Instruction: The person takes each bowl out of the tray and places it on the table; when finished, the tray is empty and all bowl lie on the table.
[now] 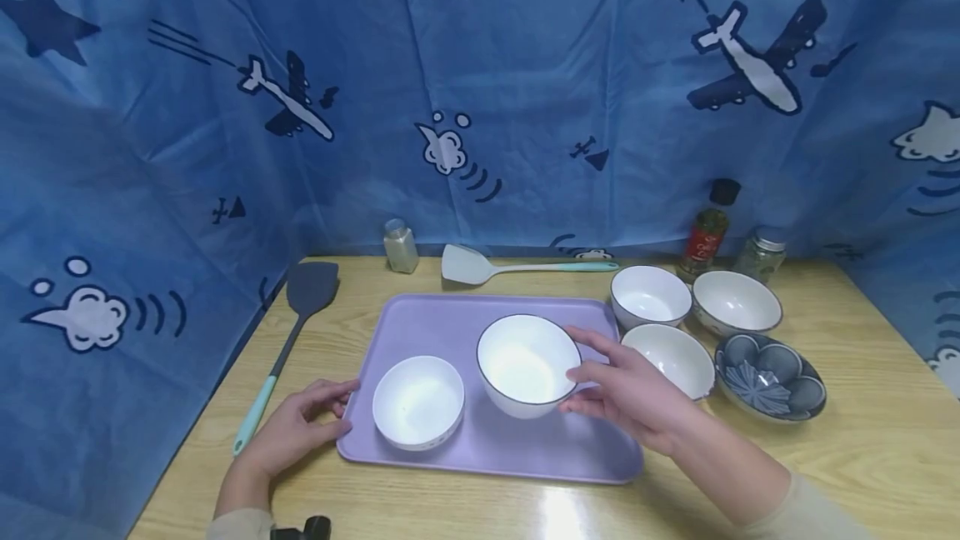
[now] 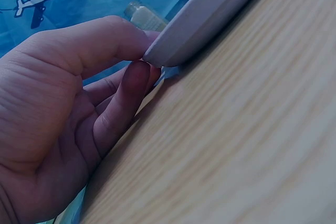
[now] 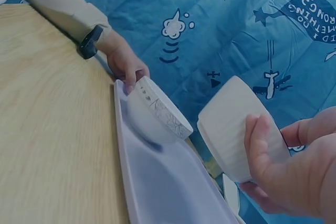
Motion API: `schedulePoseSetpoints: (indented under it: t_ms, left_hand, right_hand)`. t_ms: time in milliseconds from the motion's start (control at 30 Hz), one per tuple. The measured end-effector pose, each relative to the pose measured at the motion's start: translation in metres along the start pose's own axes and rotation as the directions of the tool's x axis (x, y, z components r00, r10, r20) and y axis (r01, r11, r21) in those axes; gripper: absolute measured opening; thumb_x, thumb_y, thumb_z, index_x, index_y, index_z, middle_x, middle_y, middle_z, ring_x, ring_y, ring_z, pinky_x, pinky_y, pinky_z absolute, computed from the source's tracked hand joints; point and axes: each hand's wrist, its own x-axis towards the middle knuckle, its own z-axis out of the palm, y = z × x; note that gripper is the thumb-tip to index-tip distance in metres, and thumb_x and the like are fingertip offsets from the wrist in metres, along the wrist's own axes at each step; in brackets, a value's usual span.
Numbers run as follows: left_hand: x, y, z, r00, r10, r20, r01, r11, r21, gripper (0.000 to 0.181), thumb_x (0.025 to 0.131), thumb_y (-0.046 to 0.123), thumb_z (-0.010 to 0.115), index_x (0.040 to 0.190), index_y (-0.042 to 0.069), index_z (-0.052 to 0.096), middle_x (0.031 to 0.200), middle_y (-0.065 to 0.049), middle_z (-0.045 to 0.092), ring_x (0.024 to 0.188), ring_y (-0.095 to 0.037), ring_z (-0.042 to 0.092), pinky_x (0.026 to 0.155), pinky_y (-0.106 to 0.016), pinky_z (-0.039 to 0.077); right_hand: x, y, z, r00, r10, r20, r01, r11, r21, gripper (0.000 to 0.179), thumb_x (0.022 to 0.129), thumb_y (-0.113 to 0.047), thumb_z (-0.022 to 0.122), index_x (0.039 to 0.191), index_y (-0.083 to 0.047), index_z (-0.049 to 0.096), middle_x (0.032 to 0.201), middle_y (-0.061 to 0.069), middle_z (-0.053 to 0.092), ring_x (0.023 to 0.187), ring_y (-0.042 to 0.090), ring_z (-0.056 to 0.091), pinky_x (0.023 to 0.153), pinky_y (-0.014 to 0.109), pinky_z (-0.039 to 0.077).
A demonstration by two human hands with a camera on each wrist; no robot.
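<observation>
My right hand (image 1: 630,386) grips a white bowl with a thin dark rim (image 1: 517,357) by its right side, thumb at the rim. In the right wrist view, that bowl (image 3: 239,129) is tilted and raised above the lilac tray (image 3: 173,192). A second white bowl (image 1: 418,400) stands on the left part of the tray (image 1: 487,458); floral print shows on its outside in the right wrist view. At the tray's left edge, my left hand (image 1: 300,427) pinches the rim. From the left wrist view, its thumb and fingers (image 2: 134,85) meet at the tray corner.
Right of the tray stand white bowls (image 1: 651,294) and a dark patterned bowl (image 1: 772,382). Behind them are a sauce bottle (image 1: 705,236) and a glass jar (image 1: 761,254). A pale spatula (image 1: 468,265) and shaker (image 1: 401,247) lie behind the tray, a dark turner (image 1: 311,288) left.
</observation>
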Motion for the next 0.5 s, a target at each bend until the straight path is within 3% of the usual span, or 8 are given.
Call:
schedulePoseSetpoints:
  t_ms: [200, 333, 500]
  left_hand:
    - [0.001, 0.001, 0.000, 1.000, 0.004, 0.000, -0.004, 1.000, -0.002, 0.058, 0.083, 0.031, 0.080, 0.137, 0.024, 0.062, 0.115, 0.001, 0.063, 0.103, -0.013, 0.057, 0.102, -0.028, 0.042]
    - [0.001, 0.001, 0.000, 1.000, -0.002, 0.001, 0.002, 1.000, -0.003, 0.058, 0.083, 0.032, 0.080, 0.137, 0.024, 0.062, 0.115, 0.001, 0.063, 0.104, -0.014, 0.057, 0.104, -0.031, 0.042]
    - [0.000, -0.001, 0.000, 1.000, 0.019, 0.010, -0.019, 0.999, -0.025, 0.057, 0.083, 0.030, 0.080, 0.137, 0.023, 0.062, 0.113, 0.000, 0.063, 0.102, -0.013, 0.058, 0.100, -0.023, 0.042]
  right_hand:
    - [-0.016, 0.009, -0.016, 0.997, -0.002, 0.080, 0.004, 1.000, -0.021, 0.076, 0.094, -0.006, 0.058, 0.159, -0.013, 0.019, 0.129, 0.027, 0.042, 0.081, 0.020, 0.069, 0.080, 0.028, 0.059]
    - [-0.026, 0.014, -0.030, 0.988, -0.006, 0.153, 0.014, 0.999, -0.051, 0.075, 0.096, -0.007, 0.057, 0.159, -0.011, 0.017, 0.115, 0.022, 0.054, 0.081, 0.021, 0.070, 0.080, 0.030, 0.059]
    - [-0.035, 0.019, -0.044, 0.977, 0.007, 0.211, 0.015, 0.995, -0.103, 0.073, 0.097, -0.008, 0.057, 0.159, -0.008, 0.018, 0.102, 0.013, 0.058, 0.081, 0.020, 0.069, 0.079, 0.032, 0.060]
